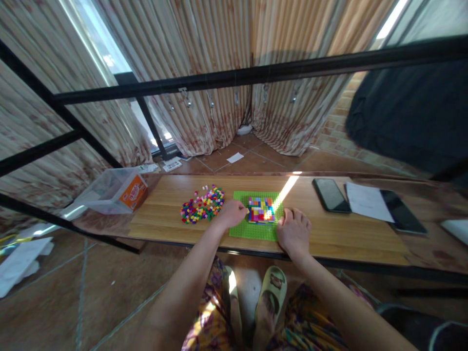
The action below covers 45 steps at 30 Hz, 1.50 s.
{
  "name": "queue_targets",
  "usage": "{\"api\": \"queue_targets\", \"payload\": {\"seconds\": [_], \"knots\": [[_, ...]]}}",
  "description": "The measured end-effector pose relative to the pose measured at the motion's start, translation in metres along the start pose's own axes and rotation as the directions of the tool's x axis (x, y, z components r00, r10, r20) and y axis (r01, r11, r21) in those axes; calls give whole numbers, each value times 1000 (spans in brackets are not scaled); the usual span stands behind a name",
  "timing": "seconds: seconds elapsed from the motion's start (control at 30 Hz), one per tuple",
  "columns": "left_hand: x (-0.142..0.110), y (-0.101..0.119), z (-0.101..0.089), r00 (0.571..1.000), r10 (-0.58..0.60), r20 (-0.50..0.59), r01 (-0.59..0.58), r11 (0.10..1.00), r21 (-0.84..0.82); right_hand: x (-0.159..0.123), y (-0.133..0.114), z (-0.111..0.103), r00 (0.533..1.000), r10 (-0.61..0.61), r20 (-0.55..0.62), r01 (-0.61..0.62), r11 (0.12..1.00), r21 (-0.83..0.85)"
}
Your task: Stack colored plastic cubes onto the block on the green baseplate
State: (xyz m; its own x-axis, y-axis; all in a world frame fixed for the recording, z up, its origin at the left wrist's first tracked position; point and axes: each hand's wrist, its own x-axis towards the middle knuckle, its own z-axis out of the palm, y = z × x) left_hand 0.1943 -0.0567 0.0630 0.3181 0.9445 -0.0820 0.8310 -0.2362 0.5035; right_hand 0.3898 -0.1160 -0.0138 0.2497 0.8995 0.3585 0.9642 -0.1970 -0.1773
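Note:
My left hand (233, 213) is closed in a pinch at the left side of a block of stacked toy bricks (261, 210). A tiny yellow brick shows at its fingertips. The stack is many-coloured, low and rectangular, and sits on a green studded baseplate (252, 234). My right hand (294, 230) lies over the baseplate's right edge, fingers apart and slightly bent, holding nothing. To the left of my left hand, a pile of loose small bricks (197, 209) in mixed colours spreads over the wooden board (157, 214).
A clear plastic box (106, 187) with an orange label stands at the left. On the right lie a dark phone (331, 195), a white paper (367, 200) and a second dark device (402, 212). A black metal bar (219, 80) crosses beyond the table, before curtains (212, 44).

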Motion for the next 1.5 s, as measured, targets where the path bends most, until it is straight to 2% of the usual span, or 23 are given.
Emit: {"api": "queue_targets", "payload": {"seconds": [0.17, 0.27, 0.4, 0.5, 0.6, 0.73, 0.83, 0.97, 1.1, 1.27, 1.4, 1.5], "knots": [[14, 7, -3, 997, -32, 65, 25, 995, 101, 0, 0, 0, 1000, 0, 4, 0, 1000, -1], [19, 7, -1, 997, -51, 61, 45, 994, 100, 1, 0, 0, 1000, 2, 5, -2, 1000, -1], [18, 2, 5, 998, -62, -3, 62, 998, -1, 1, 0, 2, 1000, 5, -4, -5, 1000, 5], [16, -2, 12, 993, -113, -24, 107, 978, -177, 0, 0, 2, 1000, 2, -5, -2, 1000, 13], [15, -4, 20, 974, -224, 23, 213, 885, -413, 0, 0, 1, 1000, 2, -2, -2, 1000, 12], [16, -2, 27, 931, -337, 138, 334, 637, -695, 0, 0, 0, 1000, 2, 15, -2, 1000, -2], [18, 0, 30, 912, -367, 184, 364, 514, -777, 0, 0, 0, 1000, 1, 24, 0, 1000, -16], [19, -1, 34, 900, -389, 197, 378, 472, -796, 0, 0, 1, 1000, -5, 18, 6, 1000, -25], [19, 1, 37, 896, -400, 194, 373, 438, -818, -1, 0, 1, 1000, -14, 9, 14, 999, -31], [9, 2, 31, 917, -374, 136, 295, 408, -864, 0, 1, 2, 1000, -21, 2, 21, 999, -38], [-14, -13, 22, 924, -381, 6, 161, 375, -913, 0, 2, 3, 1000, -28, 1, 28, 999, -34], [-40, -34, 20, 901, -426, -81, 110, 406, -907, 0, 2, 2, 999, -32, 8, 32, 999, -30]]}}
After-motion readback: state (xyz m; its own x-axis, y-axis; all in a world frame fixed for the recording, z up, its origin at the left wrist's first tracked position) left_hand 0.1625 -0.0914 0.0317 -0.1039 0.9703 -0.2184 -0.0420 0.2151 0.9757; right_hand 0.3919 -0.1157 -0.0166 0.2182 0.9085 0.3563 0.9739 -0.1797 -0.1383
